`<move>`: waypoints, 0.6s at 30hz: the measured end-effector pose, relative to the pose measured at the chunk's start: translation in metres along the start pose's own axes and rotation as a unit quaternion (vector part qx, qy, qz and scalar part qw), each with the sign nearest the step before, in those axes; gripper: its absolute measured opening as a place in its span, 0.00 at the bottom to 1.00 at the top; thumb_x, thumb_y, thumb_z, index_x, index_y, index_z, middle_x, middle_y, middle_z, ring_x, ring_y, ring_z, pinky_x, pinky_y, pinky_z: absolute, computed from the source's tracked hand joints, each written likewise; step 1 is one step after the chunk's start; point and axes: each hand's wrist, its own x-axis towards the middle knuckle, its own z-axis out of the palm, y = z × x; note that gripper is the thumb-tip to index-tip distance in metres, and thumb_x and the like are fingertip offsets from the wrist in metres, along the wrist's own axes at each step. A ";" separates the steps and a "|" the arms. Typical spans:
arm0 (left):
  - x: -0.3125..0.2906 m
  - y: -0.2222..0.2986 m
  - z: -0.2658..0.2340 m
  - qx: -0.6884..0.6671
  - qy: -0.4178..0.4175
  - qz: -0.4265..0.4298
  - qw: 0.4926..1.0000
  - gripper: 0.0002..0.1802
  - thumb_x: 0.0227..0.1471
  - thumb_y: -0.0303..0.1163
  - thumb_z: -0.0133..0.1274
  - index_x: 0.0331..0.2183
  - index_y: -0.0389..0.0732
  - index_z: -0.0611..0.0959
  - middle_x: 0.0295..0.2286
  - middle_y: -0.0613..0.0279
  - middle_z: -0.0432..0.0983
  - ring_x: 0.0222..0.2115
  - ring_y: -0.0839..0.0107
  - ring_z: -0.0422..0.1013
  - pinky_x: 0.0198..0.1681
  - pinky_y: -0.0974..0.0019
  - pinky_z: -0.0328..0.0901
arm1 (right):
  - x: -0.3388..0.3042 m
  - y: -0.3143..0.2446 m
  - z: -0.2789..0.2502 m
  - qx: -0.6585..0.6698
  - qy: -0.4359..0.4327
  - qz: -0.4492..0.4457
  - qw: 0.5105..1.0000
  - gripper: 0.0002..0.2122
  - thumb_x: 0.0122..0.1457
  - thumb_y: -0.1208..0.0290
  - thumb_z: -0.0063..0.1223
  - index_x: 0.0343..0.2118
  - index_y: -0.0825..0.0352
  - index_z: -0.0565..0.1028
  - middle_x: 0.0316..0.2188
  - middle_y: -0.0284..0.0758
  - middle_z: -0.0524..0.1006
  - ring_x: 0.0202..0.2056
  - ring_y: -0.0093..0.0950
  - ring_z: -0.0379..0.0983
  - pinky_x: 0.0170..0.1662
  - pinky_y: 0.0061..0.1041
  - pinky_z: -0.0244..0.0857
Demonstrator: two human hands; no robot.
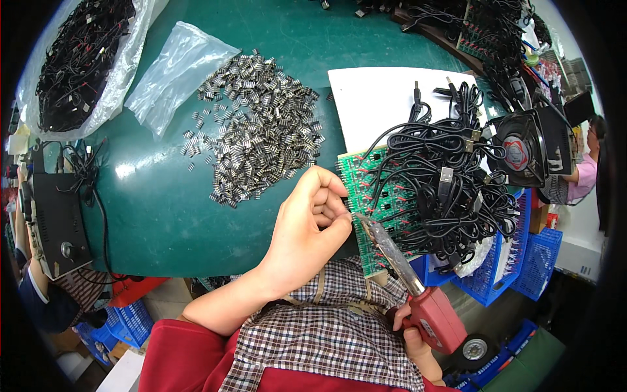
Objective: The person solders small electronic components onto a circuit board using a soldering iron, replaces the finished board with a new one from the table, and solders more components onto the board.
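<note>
My left hand (307,225) is pinched at the left edge of a green circuit board panel (356,186); whatever lies between thumb and forefinger is too small to make out. In my right hand (416,340) is a soldering iron (436,320) with a red handle, its dark tip meeting the board edge beside my left fingertips. Black USB cables (444,215) with red wire ends are attached across the panel and lie bunched over its right side. Left of the board spreads a heap of small metal-and-black connector pieces (261,130).
White sheet (359,104) behind the board; a fan (522,147) at right. Blue baskets (539,261) stand below the table's right edge. Left are a clear bag (179,68), a sack of black cables (85,62) and a black box with a knob (59,219). Other people sit at both sides.
</note>
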 end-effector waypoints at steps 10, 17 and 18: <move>0.000 -0.002 0.000 0.009 0.002 0.014 1.000 0.15 0.42 0.15 0.48 0.33 0.39 0.65 0.24 0.68 0.68 0.25 0.84 0.67 0.30 0.80 0.64 | -0.003 0.004 0.000 -0.048 0.002 0.009 0.999 0.17 0.46 0.54 0.58 0.23 0.67 0.73 0.16 0.28 0.72 0.19 0.24 0.68 0.25 0.21 0.60; 0.000 -0.002 0.000 0.002 0.004 0.007 1.000 0.15 0.42 0.15 0.48 0.33 0.39 0.65 0.24 0.67 0.68 0.25 0.83 0.67 0.29 0.80 0.63 | -0.002 -0.001 0.000 -0.024 0.007 -0.001 1.000 0.16 0.45 0.57 0.59 0.23 0.68 0.74 0.16 0.29 0.72 0.20 0.26 0.69 0.25 0.21 0.60; 0.000 -0.001 0.000 0.007 0.007 0.009 1.000 0.14 0.42 0.15 0.48 0.33 0.39 0.65 0.24 0.67 0.68 0.25 0.83 0.67 0.29 0.80 0.63 | -0.002 -0.002 0.001 0.011 0.012 0.029 0.999 0.16 0.45 0.57 0.59 0.22 0.68 0.74 0.16 0.30 0.72 0.20 0.26 0.69 0.25 0.21 0.61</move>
